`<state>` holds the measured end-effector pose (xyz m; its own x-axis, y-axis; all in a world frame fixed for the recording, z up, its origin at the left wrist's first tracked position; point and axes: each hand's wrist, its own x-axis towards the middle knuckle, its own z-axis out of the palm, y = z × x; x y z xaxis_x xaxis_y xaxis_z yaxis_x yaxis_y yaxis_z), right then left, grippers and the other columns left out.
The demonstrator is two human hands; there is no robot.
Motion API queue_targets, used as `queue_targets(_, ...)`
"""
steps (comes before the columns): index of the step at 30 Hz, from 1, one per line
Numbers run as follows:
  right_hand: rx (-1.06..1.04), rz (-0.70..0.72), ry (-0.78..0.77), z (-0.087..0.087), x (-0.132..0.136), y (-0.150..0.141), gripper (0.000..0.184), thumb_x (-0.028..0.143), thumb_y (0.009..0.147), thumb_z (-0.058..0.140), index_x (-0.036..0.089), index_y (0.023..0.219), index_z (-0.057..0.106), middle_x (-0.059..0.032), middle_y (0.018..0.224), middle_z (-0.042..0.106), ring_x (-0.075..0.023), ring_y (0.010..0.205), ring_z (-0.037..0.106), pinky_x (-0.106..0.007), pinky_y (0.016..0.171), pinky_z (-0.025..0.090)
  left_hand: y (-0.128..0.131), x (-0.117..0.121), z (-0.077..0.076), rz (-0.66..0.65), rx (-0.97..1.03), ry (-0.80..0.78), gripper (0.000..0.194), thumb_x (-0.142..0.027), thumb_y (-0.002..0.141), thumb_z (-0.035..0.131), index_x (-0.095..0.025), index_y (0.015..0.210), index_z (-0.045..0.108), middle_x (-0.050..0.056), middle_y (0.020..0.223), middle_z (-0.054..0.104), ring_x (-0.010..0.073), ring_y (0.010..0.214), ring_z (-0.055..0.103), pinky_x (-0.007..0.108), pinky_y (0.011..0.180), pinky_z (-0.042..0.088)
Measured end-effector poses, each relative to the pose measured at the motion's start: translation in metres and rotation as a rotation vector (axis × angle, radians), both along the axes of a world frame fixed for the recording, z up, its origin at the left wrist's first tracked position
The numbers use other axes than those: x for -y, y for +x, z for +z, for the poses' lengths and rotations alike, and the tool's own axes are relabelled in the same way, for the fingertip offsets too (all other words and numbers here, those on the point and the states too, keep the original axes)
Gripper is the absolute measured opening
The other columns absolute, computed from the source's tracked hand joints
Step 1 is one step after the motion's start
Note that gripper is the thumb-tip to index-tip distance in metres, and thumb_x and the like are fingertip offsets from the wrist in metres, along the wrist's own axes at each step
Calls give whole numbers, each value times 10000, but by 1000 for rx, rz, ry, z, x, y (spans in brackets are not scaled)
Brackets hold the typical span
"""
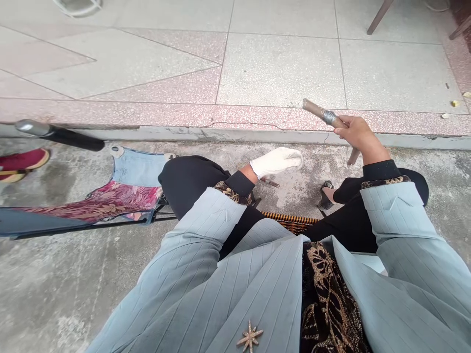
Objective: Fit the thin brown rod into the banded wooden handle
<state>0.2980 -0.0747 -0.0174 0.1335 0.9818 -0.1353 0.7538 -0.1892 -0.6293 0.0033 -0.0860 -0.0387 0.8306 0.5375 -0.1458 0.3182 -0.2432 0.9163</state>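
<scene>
My right hand (357, 135) is closed around a brown wooden-handled tool (324, 114) with a metal band, held raised above the concrete ground; its handle points up and left. My left hand (276, 162) wears a white glove and reaches down toward the concrete between my knees, fingers curled; what it holds, if anything, is hidden. A small dark reddish piece (270, 182) lies on the ground just below that glove. My black-trousered knees and pale blue striped jacket sleeves fill the lower view.
A folding stool with patched floral and denim fabric (110, 198) stands at my left, with a black handle (59, 135) above it. A red shoe (22, 162) shows at far left. A tiled step edge (235, 130) crosses ahead. Chair legs (379, 17) stand at top right.
</scene>
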Motion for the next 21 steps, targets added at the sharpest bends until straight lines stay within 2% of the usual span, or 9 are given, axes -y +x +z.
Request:
queue_targets(3,323,148,-126,-7,1,-4,355,272,845,679,175,1168,790,-80,922,722,-264,878,646,-359,797,462,-3,-1,5,15,33,-15,270,-387,924,552,-157,824,650,-18,679,575,99,606,474,250,641,380)
queue_targets(6,421,391,-306,-12,1,-8,388,266,847,699,228,1220,801,-80,1034,768,-272,947,674,-349,828,474,-7,-5,4,104,26,41,266,-383,909,556,-151,878,683,-3,734,626,104,633,508,252,659,399)
queue_targets(10,142,811,-619,-11,5,-13,427,298,784,777,263,1207,825,-11,952,787,-231,881,686,-319,809,513,-11,-15,-5,276,83,136,265,-379,892,546,-151,862,677,22,813,670,126,724,557,266,729,438)
queue_targets(12,-91,951,-675,-1,12,-15,467,395,767,815,233,1204,826,-9,968,781,-221,872,684,-323,817,535,-11,-19,-10,362,124,123,271,-387,898,534,-151,855,660,24,804,661,127,715,551,265,720,440)
queue_targets(13,-213,963,-657,7,16,-15,505,445,758,829,218,1209,821,-14,978,773,-214,865,681,-326,817,546,-10,-20,-12,392,128,120,267,-383,898,533,-150,852,655,27,804,659,127,709,550,264,711,439)
queue_targets(15,-436,812,-517,22,22,-13,562,476,744,852,206,1233,794,-15,942,734,-189,808,660,-321,760,561,-7,-18,-14,395,93,122,256,-365,900,526,-148,843,651,35,819,663,127,706,553,262,696,435)
queue_targets(17,-651,512,-235,30,22,-9,524,456,757,849,203,1208,762,-14,883,675,-166,741,611,-301,668,548,-3,-13,-13,307,36,95,270,-366,918,507,-150,857,656,30,807,656,122,676,538,259,671,423)
queue_targets(19,-757,202,34,27,16,-3,398,385,775,823,199,1118,741,-15,835,633,-141,687,552,-271,611,503,1,-5,-9,185,-5,53,299,-388,943,487,-156,898,670,4,740,617,116,627,499,257,646,405)
queue_targets(21,-703,-39,151,16,6,4,302,289,781,780,191,1062,726,-10,788,600,-127,647,507,-265,597,468,4,1,-4,96,-20,49,302,-396,948,500,-159,912,683,-17,688,581,116,609,481,258,644,398)
